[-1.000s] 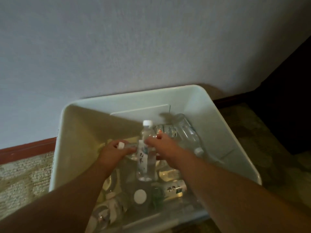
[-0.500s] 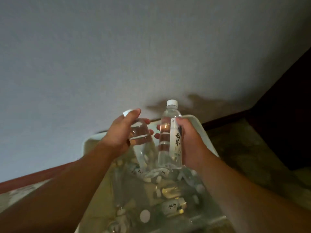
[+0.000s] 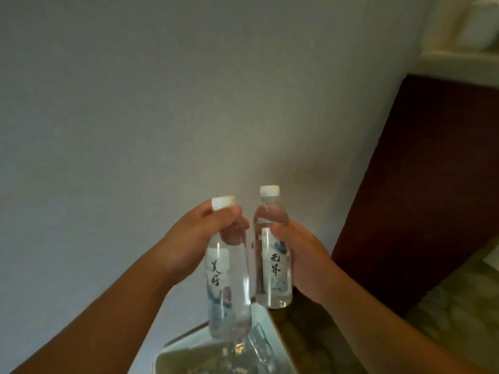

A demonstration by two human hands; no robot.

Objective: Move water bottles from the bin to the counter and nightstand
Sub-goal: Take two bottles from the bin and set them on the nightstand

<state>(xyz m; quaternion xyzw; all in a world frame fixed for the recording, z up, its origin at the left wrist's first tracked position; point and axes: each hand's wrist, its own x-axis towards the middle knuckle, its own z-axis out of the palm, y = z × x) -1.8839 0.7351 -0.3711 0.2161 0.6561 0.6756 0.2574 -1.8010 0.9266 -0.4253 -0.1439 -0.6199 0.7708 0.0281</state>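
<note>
I hold two clear water bottles with white caps upright in front of a pale wall. My left hand (image 3: 194, 238) grips the left bottle (image 3: 229, 287) round its neck, just under the cap. My right hand (image 3: 305, 255) grips the right bottle (image 3: 272, 252) round its labelled body. Both bottles hang well above the white bin (image 3: 278, 344), whose far right corner shows at the bottom edge. One more bottle (image 3: 259, 346) lies inside the bin, partly hidden.
A dark wooden cabinet side (image 3: 421, 184) rises on the right, topped by a pale counter edge (image 3: 459, 66) with something white on it. Patterned carpet (image 3: 459, 314) lies at the lower right.
Both hands have lifted their bottles out of the bin and higher. The view has tilted up, so the bin has dropped to the bottom edge and the counter has come into sight.
</note>
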